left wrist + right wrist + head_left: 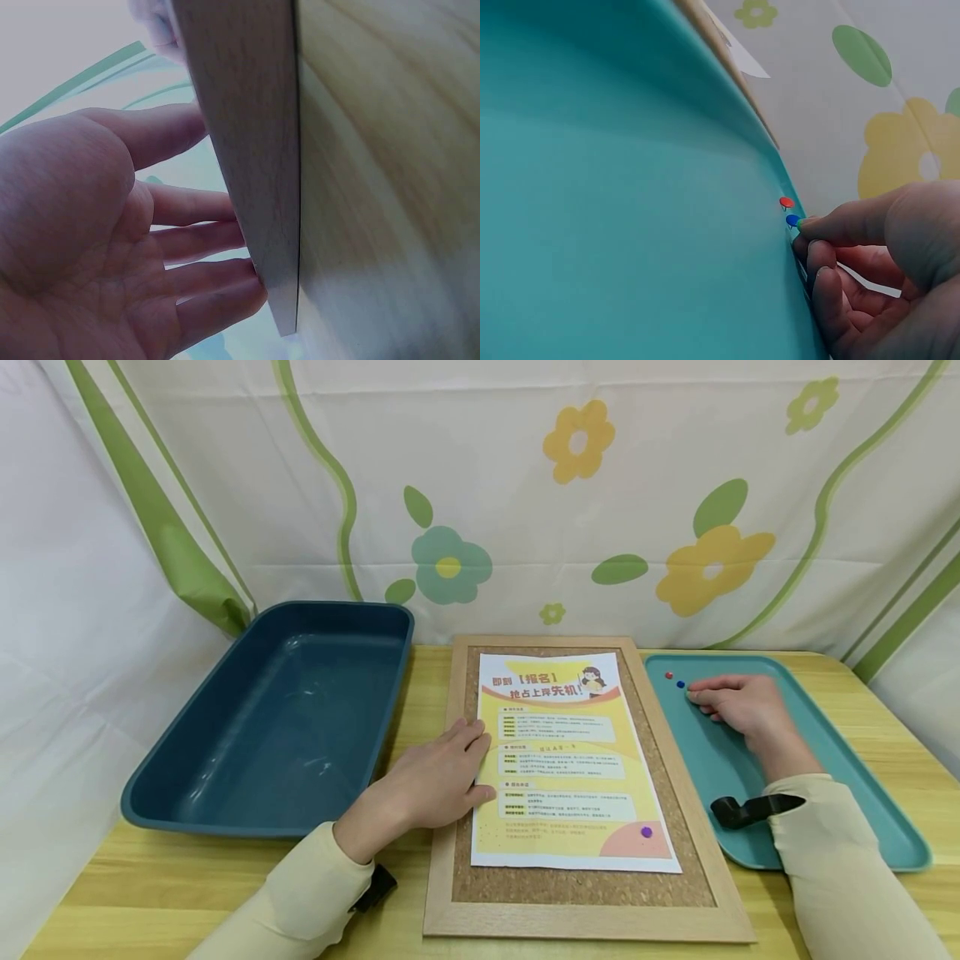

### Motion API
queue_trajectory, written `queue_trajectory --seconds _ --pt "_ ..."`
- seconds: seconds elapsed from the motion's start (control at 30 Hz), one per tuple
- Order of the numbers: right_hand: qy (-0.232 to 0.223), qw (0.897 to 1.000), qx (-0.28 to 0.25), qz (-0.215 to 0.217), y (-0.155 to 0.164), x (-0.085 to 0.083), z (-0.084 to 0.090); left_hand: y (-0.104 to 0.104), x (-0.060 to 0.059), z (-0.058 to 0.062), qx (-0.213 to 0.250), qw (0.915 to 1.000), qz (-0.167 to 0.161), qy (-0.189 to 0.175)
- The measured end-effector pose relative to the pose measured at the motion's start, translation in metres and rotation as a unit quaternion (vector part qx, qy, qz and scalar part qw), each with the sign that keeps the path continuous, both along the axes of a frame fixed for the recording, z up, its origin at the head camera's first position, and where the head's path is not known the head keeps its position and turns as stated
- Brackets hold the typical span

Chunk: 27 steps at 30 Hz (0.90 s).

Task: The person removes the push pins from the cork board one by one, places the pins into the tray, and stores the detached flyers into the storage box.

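Note:
My left hand (429,774) rests on the left side of the cork board (517,887), its fingertips on the edge of a printed sheet (558,760). In the left wrist view its fingers (199,206) stretch over the wooden frame. A purple thumbtack (647,832) sits at the sheet's lower right corner. Over the far left part of the teal tray (847,793), my right hand (742,706) pinches a green thumbtack (800,223), mostly covered by thumb and finger. A blue thumbtack (681,684) and a red thumbtack (669,675) lie beside those fingertips in the tray.
A deep dark-blue bin (277,752) stands left of the board on the wooden table (172,893). Behind everything hangs a white curtain (517,485) with printed flowers. The tray's raised rim runs close along the board's right side.

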State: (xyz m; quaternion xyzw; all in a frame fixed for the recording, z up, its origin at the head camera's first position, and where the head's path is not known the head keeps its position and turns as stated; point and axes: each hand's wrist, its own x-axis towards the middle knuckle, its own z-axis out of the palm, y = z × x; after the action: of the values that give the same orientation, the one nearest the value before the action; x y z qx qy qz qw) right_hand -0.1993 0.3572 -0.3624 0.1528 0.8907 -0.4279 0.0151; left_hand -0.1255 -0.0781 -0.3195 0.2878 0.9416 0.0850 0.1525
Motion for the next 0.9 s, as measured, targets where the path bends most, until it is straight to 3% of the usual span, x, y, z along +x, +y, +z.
queue_trajectory --seconds 0.9 --pt "-0.010 1.000 0.022 0.001 -0.0019 -0.0006 0.0004 0.0004 0.0003 0.0021 -0.005 0.9999 0.006 -0.007"
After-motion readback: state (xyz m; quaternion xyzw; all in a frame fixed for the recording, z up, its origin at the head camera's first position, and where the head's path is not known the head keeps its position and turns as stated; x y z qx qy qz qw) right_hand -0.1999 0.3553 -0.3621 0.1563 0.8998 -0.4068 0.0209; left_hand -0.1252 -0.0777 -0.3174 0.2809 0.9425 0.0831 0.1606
